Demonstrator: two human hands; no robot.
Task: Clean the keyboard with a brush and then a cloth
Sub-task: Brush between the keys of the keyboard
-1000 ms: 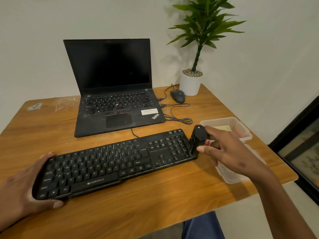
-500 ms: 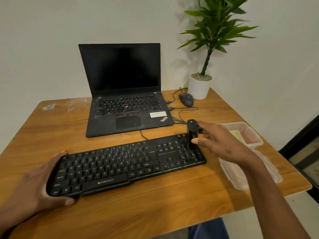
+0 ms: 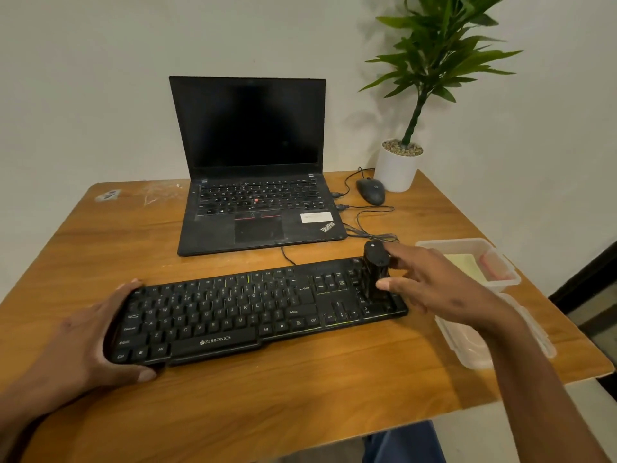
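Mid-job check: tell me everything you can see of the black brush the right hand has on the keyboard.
The brush is a short, dark, glossy cylinder, apparently plastic, with a flat faceted top bearing a small pale mark. It stands roughly upright on the number-pad end of the keyboard, its lower end down among the keys; its bristles cannot be made out. The right hand grips it, thumb in front, fingers behind. Nothing else touches it.

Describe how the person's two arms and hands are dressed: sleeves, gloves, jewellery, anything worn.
Both are bare. The left hand and its forearm show no glove, ring, watch or sleeve. The right hand is likewise ungloved, with no ring or wristband visible, and the forearm stays uncovered up to the frame edge. Fingernails look short and unpainted. The only clothing in view is a patch of blue fabric below the table edge.
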